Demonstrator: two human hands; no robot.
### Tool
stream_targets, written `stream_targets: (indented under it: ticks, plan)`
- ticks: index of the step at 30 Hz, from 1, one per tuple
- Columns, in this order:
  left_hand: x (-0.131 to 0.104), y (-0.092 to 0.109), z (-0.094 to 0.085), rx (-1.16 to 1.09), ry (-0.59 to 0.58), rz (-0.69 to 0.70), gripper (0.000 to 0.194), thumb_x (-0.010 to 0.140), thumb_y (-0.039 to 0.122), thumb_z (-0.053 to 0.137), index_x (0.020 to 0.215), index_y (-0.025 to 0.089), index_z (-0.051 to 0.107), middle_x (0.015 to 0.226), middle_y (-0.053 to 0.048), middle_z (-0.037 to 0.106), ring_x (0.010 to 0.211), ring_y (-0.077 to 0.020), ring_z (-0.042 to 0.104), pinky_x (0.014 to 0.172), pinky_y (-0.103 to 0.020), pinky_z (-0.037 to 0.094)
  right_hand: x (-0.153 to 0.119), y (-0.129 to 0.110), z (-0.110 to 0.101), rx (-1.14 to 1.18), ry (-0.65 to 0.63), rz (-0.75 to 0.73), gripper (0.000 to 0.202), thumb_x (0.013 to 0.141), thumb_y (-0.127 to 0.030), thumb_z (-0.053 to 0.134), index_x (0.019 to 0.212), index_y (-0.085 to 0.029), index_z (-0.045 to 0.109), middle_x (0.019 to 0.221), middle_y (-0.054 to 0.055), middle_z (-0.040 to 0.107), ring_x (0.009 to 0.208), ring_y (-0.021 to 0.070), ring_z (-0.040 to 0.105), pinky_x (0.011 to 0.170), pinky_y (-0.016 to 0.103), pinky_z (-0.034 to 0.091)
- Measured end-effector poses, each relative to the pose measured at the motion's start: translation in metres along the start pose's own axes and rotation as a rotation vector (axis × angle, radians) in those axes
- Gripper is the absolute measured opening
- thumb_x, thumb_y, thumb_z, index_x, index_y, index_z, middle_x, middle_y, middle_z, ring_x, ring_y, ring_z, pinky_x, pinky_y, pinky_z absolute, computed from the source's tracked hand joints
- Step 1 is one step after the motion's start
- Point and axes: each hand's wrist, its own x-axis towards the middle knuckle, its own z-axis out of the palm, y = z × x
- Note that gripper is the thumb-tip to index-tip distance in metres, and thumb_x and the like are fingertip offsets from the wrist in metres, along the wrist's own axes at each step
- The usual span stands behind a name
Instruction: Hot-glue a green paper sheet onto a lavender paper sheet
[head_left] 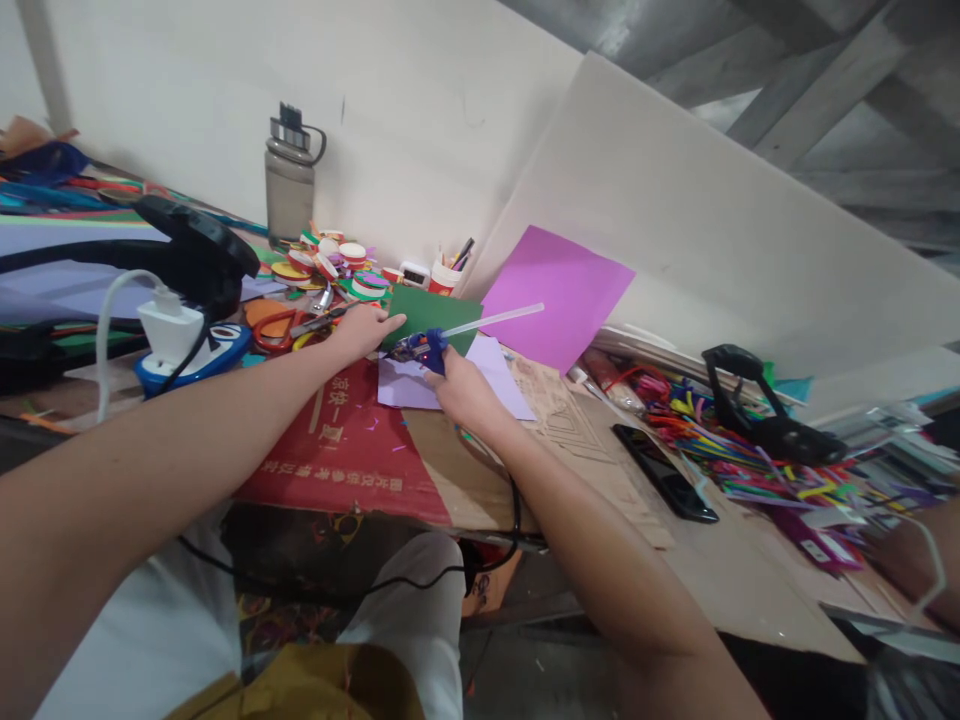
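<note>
Left hand [369,328]: reaching in from the left, fingers pinching the left edge of a green sheet [442,303], thumb laid on its near face, remaining fingers partly hidden. Right hand [466,390]: fingers closed around a blue glue gun [429,350], nozzle turned left toward the lower part of the green sheet (contact between the two impossible to tell).

Green sheet: between both hands, at the far edge of a pale purple sheet [506,380]. Glue stick [499,318]: long, translucent, jutting from the rear of the glue gun, slanting up to the right.

Underneath: red-and-brown cardboard [367,488] with printed characters, spread over the surface and strewn with small paper scraps.

Behind: magenta sheet [562,290], propped against a white board [675,220]; white cup [444,277] of pens; ribbon spools [352,255], heaped; grey translucent bottle [290,190], upright by the wall.

To the left: scissors [271,330] with orange-red handles, near the left hand; white plug adapter [171,330], seated on a blue power strip [214,358].

To the right: black phone [664,475], lying flat; colourful craft stems [686,412], in a loose pile (many hues, partly blurred).
</note>
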Motion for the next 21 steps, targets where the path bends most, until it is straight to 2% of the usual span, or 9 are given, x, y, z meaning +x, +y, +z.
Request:
stream_targets:
  ticks: [11, 21]
  plan:
    - [-0.002, 0.005, -0.003, -0.014, -0.022, -0.064, 0.051, 0.083, 0.044, 0.053, 0.044, 0.02, 0.032, 0.04, 0.003, 0.031, 0.046, -0.0127, 0.032, 0.052, -0.029, 0.021, -0.005, -0.001, -0.013, -0.014, -0.054, 0.019, 0.039, 0.086, -0.021, 0.054, 0.125, -0.017, 0.051, 0.124, 0.014, 0.063, 0.117, 0.0254, 0.058, 0.095, 0.034, 0.044]
    - [0.0, 0.005, -0.002, 0.017, -0.042, -0.056, 0.051, 0.084, 0.045, 0.051, 0.044, 0.021, 0.032, 0.042, 0.003, 0.034, 0.046, -0.0133, 0.035, 0.053, -0.029, 0.023, 0.001, 0.001, -0.004, 0.03, -0.02, -0.016, 0.041, 0.086, -0.021, 0.055, 0.126, -0.016, 0.05, 0.125, 0.015, 0.063, 0.117, 0.026, 0.058, 0.095, 0.035, 0.045]
